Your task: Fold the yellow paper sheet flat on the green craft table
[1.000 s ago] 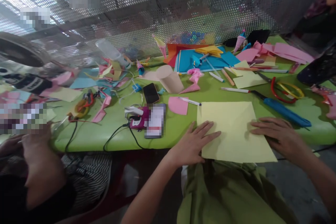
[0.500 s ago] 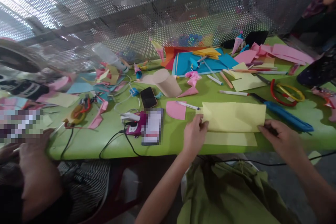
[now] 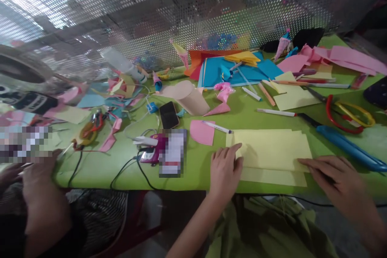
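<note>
A folded pale yellow sheet [image 3: 272,149] lies on the green table near its front edge, with a layer of the same colour showing below it. My left hand [image 3: 226,167] rests at its left end, index finger stretched over the paper and thumb apart, holding nothing. At the right end, my right hand [image 3: 335,179] has the paper's edge between thumb and fingertips. Just behind my left hand are a pink paper piece [image 3: 202,133] and a white pen [image 3: 217,127]. A blue-handled cutter [image 3: 350,145] lies beyond my right hand.
Red and yellow scissors [image 3: 344,113], a beige cone [image 3: 191,97], blue sheets [image 3: 211,72] and pink strips [image 3: 347,58] lie farther back. Phones and a purple device [image 3: 155,151] with cables are left of centre. Another person's hands [image 3: 39,173] are at the far left.
The view has shifted, so the table's right side appears lower and larger. The folded sheet now lies flatter, and my left hand has gone from pinching its corner to resting on it with fingers spread.
</note>
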The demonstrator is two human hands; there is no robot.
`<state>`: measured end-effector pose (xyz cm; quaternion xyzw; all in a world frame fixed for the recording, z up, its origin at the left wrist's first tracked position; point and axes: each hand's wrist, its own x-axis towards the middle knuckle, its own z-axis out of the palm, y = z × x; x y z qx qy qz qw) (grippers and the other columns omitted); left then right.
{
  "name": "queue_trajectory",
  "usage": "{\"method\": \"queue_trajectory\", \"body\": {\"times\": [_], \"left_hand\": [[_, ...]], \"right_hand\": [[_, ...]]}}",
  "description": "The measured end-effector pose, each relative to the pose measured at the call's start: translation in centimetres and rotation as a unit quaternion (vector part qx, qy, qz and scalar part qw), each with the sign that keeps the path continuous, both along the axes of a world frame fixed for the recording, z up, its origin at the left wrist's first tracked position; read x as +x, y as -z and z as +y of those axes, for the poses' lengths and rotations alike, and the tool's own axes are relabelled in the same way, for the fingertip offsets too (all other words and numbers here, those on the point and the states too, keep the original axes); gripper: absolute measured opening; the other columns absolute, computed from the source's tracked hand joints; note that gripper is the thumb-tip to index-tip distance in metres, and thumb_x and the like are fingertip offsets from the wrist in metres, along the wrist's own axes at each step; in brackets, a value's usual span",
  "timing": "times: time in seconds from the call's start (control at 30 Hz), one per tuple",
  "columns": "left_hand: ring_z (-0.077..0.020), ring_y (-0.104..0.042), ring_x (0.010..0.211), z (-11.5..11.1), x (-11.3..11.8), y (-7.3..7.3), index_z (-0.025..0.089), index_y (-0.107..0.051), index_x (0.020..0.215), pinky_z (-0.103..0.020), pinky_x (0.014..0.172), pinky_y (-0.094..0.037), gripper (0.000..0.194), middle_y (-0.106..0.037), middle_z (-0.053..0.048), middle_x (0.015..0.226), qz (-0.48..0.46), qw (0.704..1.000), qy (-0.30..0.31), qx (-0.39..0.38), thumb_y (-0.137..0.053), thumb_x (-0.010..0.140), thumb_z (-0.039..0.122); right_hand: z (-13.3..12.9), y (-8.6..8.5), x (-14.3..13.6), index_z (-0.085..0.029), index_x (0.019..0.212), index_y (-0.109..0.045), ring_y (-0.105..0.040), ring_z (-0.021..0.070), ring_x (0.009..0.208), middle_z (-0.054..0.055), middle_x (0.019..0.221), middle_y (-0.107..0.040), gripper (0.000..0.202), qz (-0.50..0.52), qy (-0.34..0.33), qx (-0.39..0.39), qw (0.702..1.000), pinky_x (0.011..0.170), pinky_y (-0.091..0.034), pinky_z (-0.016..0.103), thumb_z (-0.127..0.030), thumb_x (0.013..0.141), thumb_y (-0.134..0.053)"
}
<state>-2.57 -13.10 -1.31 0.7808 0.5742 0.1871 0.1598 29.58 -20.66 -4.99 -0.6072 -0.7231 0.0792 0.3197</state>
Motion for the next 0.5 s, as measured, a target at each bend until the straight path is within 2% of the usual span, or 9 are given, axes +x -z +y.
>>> {"method": "queue_trajectory", "body": {"times": [0.13,0.27,0.5], "left_hand": [[-0.0252,-0.064,0.098,-0.1,-0.1,0.0,0.026,-0.065,0.133,-0.039,0.085,-0.042,0.037,-0.074,-0.003,0.102,0.002,1.000,0.008,-0.001,-0.065,0.098,0.012],[-0.0248,-0.064,0.096,-0.1,0.0,0.0,0.026,-0.064,0.134,-0.039,0.084,-0.043,0.038,-0.074,-0.003,0.103,0.006,1.000,0.003,-0.004,-0.063,0.099,0.012],[-0.0246,-0.063,0.094,0.1,0.0,0.0,0.025,-0.063,0.139,-0.041,0.085,-0.045,0.040,-0.074,-0.004,0.104,0.023,1.000,0.003,-0.002,-0.060,0.101,0.015]], "right_hand": [[-0.2,0.1,0.2,-0.035,0.127,-0.073,-0.064,0.0266,0.095,0.006,0.102,-0.071,0.028,-0.018,-0.007,-0.002,1.000,0.078,-0.053,0.044,-0.029,0.104,-0.057],[-0.5,0.4,0.7,-0.041,0.132,-0.069,-0.065,0.0279,0.100,0.004,0.107,-0.071,0.032,-0.016,0.002,-0.035,0.999,0.081,-0.055,0.047,-0.034,0.105,-0.054],[-0.7,2.2,1.7,-0.051,0.140,-0.062,-0.068,0.0292,0.106,0.001,0.117,-0.073,0.038,-0.017,0.027,-0.084,0.996,0.091,-0.056,0.052,-0.040,0.104,-0.054]]}}
